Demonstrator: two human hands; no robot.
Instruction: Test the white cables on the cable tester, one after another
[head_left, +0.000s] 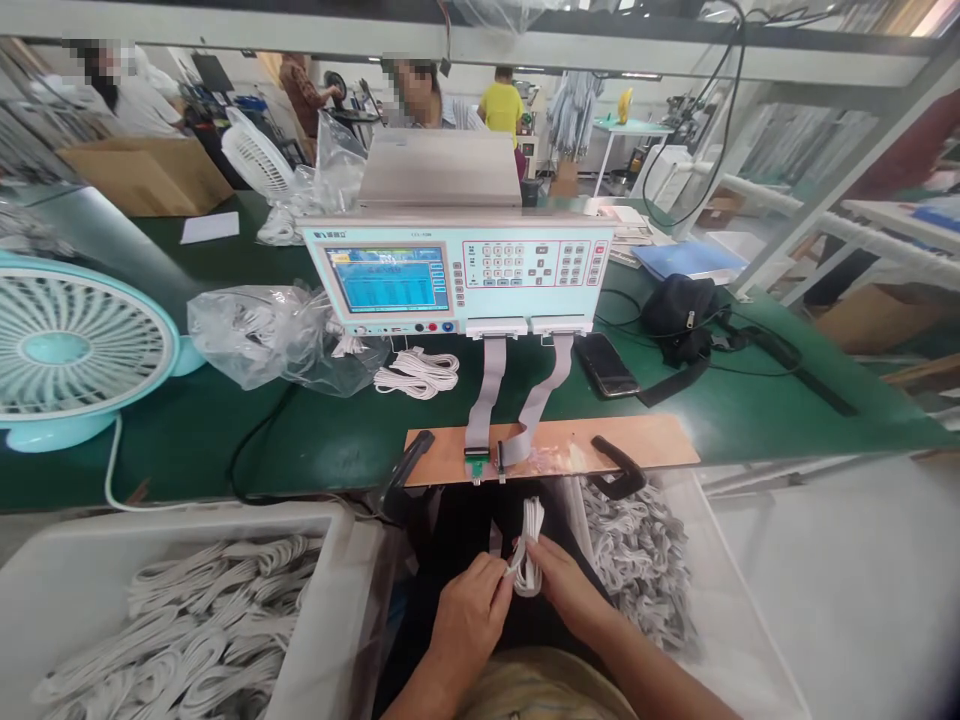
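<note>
A coiled white cable [531,545] is held over my lap, between both hands. My right hand [562,580] grips the coil from its right side. My left hand [472,603] is closed at the coil's left edge, pinching a part of the same cable; the exact end is hard to make out. Just beyond the hands, two grey ribbon cables [487,395] run from a cable tester [457,275] with a lit blue screen down to a small green connector board [477,466] on a wooden strip [435,458].
A bin of coiled cables [330,560] stands at left, another bin [739,570] at right. Black clamps [619,468] hold the strip. On the green table are a fan [67,345], bagged cables [255,335], a loose cable bundle [417,373], a phone [606,366] and a black pouch [679,315].
</note>
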